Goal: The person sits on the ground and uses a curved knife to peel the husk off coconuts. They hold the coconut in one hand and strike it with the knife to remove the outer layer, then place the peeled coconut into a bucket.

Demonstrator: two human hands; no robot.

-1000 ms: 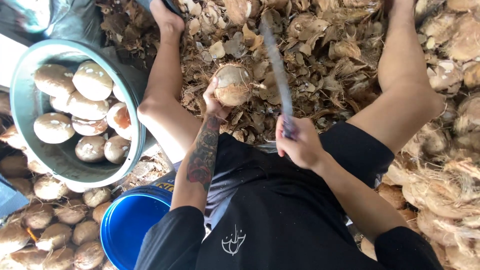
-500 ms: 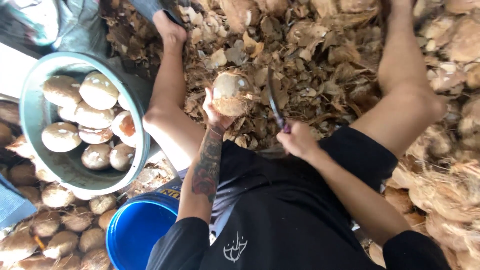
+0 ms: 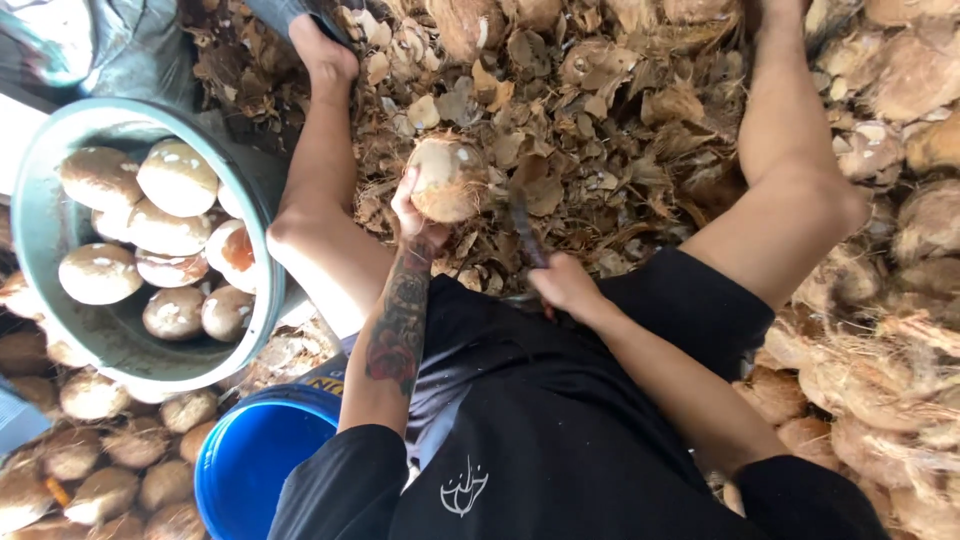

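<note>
Left hand cupped under a coconut, fingers curled round its lower left side, thumb side hidden behind the fruit. Right hand closed in a fist on the handle of a knife, dark blade angled up toward the coconut's right edge; whether blade tip touches it is hard to tell. Coconut held above the lap between the knees, over the husk litter. It's mostly husked, pale tan with rough brown fibres, lighter patch on top. Knife handle fully hidden in the fist. Left of the person a grey-green basin holds peeled whitish coconuts; below it a blue bucket, rim partly cut off by the sleeve. Unpeeled coconuts piled lower left, more husky ones at right, cropped by frame edge.
</note>
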